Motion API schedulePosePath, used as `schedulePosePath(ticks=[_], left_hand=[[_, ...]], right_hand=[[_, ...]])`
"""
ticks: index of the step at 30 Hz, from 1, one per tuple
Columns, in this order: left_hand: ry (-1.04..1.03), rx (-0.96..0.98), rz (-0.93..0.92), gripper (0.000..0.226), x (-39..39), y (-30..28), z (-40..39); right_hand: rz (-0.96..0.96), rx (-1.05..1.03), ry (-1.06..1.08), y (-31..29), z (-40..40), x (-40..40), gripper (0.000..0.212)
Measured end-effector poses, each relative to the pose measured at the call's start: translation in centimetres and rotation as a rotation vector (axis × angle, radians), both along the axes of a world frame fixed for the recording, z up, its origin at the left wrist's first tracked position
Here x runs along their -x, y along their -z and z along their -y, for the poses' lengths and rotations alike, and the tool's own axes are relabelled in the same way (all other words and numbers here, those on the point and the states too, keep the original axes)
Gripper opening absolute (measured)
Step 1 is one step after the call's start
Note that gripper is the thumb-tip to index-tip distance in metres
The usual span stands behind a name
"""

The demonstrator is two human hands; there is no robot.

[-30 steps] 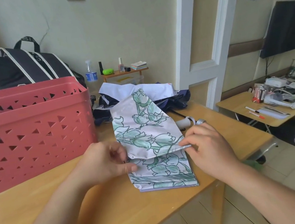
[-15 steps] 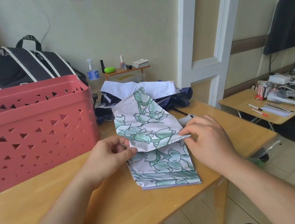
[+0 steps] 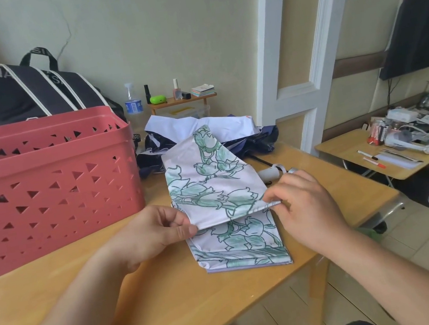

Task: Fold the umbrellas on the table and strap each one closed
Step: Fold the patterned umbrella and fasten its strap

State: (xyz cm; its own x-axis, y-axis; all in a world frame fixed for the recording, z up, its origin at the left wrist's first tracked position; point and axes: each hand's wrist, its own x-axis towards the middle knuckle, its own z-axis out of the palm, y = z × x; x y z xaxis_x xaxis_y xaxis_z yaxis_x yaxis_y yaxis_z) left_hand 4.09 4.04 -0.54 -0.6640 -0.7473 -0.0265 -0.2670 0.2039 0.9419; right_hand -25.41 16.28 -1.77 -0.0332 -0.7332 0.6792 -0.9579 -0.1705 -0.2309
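Far left, a red basket [image 3: 42,191] sits on the tabletop [image 3: 161,307], a dark bag [image 3: 20,92] propped behind it; what the basket holds is out of sight behind its wall. Moving in, the left hand [image 3: 148,234] pinches the near left corner of a floral panel, thumb on top, fingers curled under the cloth. That grip looks meant to keep the pleat's edge taut and square. Centre stage is the floral umbrella [image 3: 220,204], its canopy lying flat along the tabletop from the near edge back toward the wall, with one panel lifted off the stacked layers below. Behind it lies a second umbrella [image 3: 231,136], dark blue with a white panel, loose and unfolded, so it still waits its turn. Now the right hand [image 3: 305,204] clamps the same panel's right edge between thumb and fingertips, level with the left. Holding both ends, I'd judge, lets the person lay this pleat straight over the others before rolling. Just beyond the right knuckles a pale handle [image 3: 269,174] pokes out, and a small shiny piece beside it is too blurred to name. No closing strap shows anywhere; it may be tucked under the fabric. The shaft and ribs are covered too. Far right, a cluttered side table [image 3: 347,151] is cut off by the frame.
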Motion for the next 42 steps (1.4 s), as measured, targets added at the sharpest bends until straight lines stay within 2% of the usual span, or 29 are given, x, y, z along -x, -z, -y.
schedulePosePath(ticks=[1, 3, 5, 7, 8, 9, 11, 14, 16, 19, 22, 25, 28, 32, 34, 38, 40, 42], left_hand=[[0.004, 0.029, 0.052, 0.023, -0.2, -0.1, 0.1], [-0.049, 0.131, 0.143, 0.034, -0.2, -0.1, 0.3], [-0.196, 0.292, 0.152, 0.038, 0.5, -0.3, 0.2], [-0.299, 0.577, 0.123, 0.02, 2.5, -1.0, -0.4], [-0.282, 0.698, 0.116, 0.007, 3.8, -1.4, -0.7], [-0.235, 0.794, 0.135, 0.008, 5.1, -1.8, -0.9], [-0.126, 0.896, 0.259, 0.031, 7.5, -2.2, -0.5], [-0.006, 0.916, 0.638, 0.061, 10.2, -2.1, -0.4], [0.074, 0.883, 0.891, 0.072, 10.9, -0.8, -0.5], [0.112, 0.896, 1.076, 0.077, 10.7, 1.7, -0.9], [0.129, 0.95, 1.1, 0.08, 11.3, 2.7, -0.8], [0.134, 0.949, 1.131, 0.085, 11.5, 2.5, -1.0], [0.099, 0.987, 1.198, 0.084, 11.5, 2.2, -1.7], [0.121, 1.201, 1.199, 0.075, 12.0, 1.8, -3.6], [0.167, 1.149, 1.205, 0.071, 12.4, 1.7, -4.1], [0.169, 0.976, 1.197, 0.068, 12.5, 1.7, -4.1], [0.194, 0.919, 1.176, 0.067, 12.5, 1.9, -4.1], [0.221, 0.874, 1.154, 0.067, 12.4, 2.1, -4.1]], right_hand=[[-0.029, 0.011, -0.022, 0.3, -0.2, 0.1, 0.033], [-0.09, 0.029, -0.064, 0.8, -0.8, 0.1, 0.03], [-0.143, 0.024, -0.095, 1.2, -1.4, -0.2, 0.026], [-0.182, 0.018, -0.113, 1.5, -1.9, -0.6, 0.021], [-0.195, 0.01, -0.122, 1.6, -2.1, -0.7, 0.018], [-0.204, -0.001, -0.136, 1.7, -2.3, -0.9, 0.015], [-0.222, -0.041, -0.165, 2.0, -2.6, -1.1, 0.01], [-0.226, -0.198, -0.143, 2.6, -2.9, -1.6, 0.02], [-0.169, -0.331, -0.127, 2.5, -2.9, -1.8, 0.023], [-0.163, -0.503, -0.136, 1.4, -3.0, -2.1, 0.027], [-0.009, -0.523, -0.126, -0.1, -1.6, -1.2, 0.028], [0.111, -0.426, 0.046, -0.1, 1.5, 0.3, 0.032], [0.186, -0.534, 0.152, 0.5, 4.1, 0.9, 0.045], [0.151, -0.565, 0.199, 0.9, 5.6, 0.7, 0.023], [0.164, -0.564, 0.21, 0.7, 5.8, 0.8, 0.018], [0.219, -0.555, 0.262, -0.9, 5.6, 1.0, 0.031], [0.147, -0.492, 0.332, -1.5, 5.5, 0.2, 0.029], [0.067, -0.417, 0.262, -1.4, 5.7, -1.1, 0.029]])
